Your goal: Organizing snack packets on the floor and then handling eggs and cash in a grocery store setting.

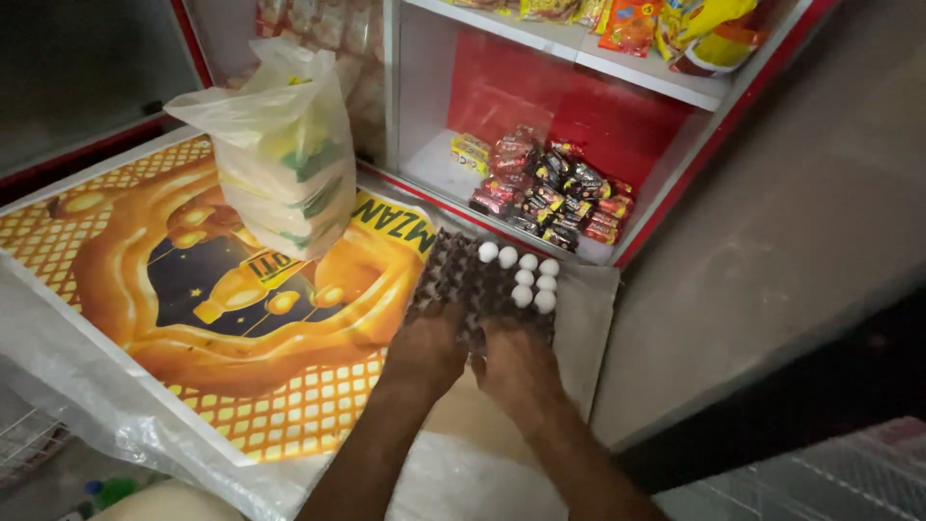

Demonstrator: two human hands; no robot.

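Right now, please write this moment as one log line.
left hand: on egg tray near edge | right hand: same | eggs: far right corner | plastic bag: beside

Both hands, the left hand (424,349) and the right hand (513,369), cover the near edge of the egg tray (463,280), their fingertips too dark to make out. Behind the tray, the top-shelf packets (675,24) are cut off by the picture's edge.

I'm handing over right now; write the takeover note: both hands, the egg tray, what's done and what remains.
Left hand: resting on the near edge of the dark egg tray.
Right hand: on the same near edge, beside it.
Tray lies on the counter's corner by the snack shelf; seven white eggs fill its far right corner, the other cups are empty.
Plastic bag stands behind, untouched.
Whether the tray is gripped or just touched is unclear.
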